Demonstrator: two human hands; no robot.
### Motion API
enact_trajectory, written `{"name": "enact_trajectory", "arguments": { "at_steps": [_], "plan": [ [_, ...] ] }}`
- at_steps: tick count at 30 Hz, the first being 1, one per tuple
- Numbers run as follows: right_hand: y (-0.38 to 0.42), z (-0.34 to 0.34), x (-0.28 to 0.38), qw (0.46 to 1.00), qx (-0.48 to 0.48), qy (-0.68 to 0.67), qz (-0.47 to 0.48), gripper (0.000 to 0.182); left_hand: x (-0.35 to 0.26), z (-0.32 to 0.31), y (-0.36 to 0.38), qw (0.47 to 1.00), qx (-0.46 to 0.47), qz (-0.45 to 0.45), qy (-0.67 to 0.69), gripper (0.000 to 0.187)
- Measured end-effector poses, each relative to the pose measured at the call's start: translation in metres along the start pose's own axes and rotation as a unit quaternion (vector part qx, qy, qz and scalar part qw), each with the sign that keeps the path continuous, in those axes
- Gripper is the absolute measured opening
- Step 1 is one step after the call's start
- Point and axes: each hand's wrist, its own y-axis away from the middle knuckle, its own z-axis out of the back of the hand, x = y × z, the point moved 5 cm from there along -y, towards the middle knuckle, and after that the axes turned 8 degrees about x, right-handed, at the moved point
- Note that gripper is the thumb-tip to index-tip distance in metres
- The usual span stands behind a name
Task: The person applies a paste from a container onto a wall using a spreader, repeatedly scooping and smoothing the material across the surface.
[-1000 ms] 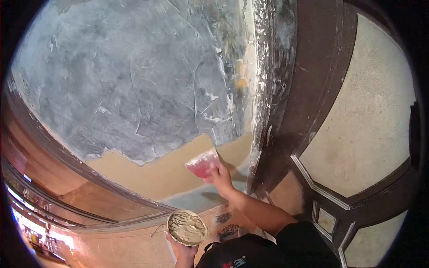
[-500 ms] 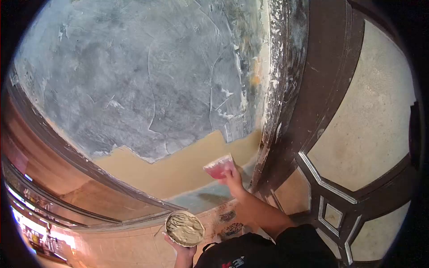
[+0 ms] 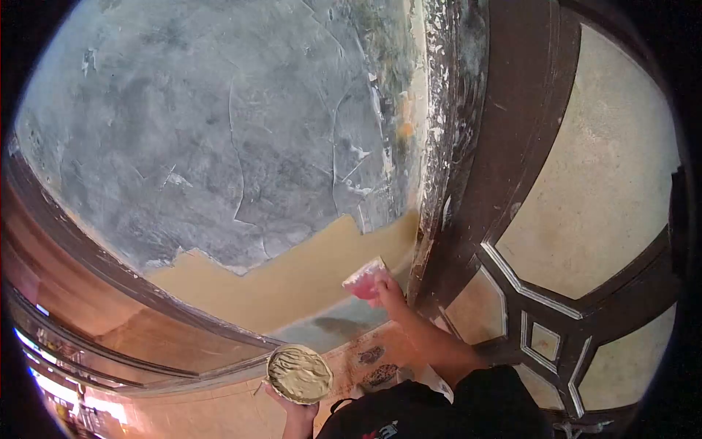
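Note:
My right hand [image 3: 389, 290] grips a pink spreader [image 3: 368, 282] with pale paste along its upper edge. The spreader is over the lower part of the wall, by the smooth tan band [image 3: 292, 274]. Above that band the wall surface is rough and blue-grey [image 3: 183, 124], with cracks and ragged patches. Low in the view, my left hand [image 3: 287, 404] holds a round bowl [image 3: 300, 374] of beige paste from below and the side. A thin stick-like thing pokes out at the bowl's left.
A dark frame [image 3: 504, 146] with flaking white paint borders the wall on the right, beside a panelled door [image 3: 585, 183]. A dark ledge [image 3: 110, 256] runs along the left. Below are floor tiles [image 3: 205, 410] and dark marks [image 3: 380, 374].
My right hand and the spreader have moved slightly right and down. The view has shifted a little, so the wall and door appear further left.

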Motion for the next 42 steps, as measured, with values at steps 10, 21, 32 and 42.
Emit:
{"name": "enact_trajectory", "arguments": {
  "at_steps": [10,21,32,42],
  "plan": [
    [0.010,-0.008,0.106,0.995,-0.011,-0.005,0.098,0.034,0.013,-0.010,-0.005,0.999,0.011,-0.005,-0.030,0.080],
    [0.045,0.072,-0.034,0.991,-0.007,0.049,-0.121,0.029,0.027,-0.033,-0.013,0.998,0.041,-0.030,0.024,0.081],
    [0.088,-0.012,0.101,0.974,0.127,0.096,0.159,0.026,0.056,-0.093,-0.024,0.993,0.098,0.006,0.058,0.087],
    [0.104,-0.020,0.106,0.829,0.071,0.454,0.319,0.013,0.084,-0.094,-0.022,0.993,0.103,0.033,0.045,0.096]
  ]
}}
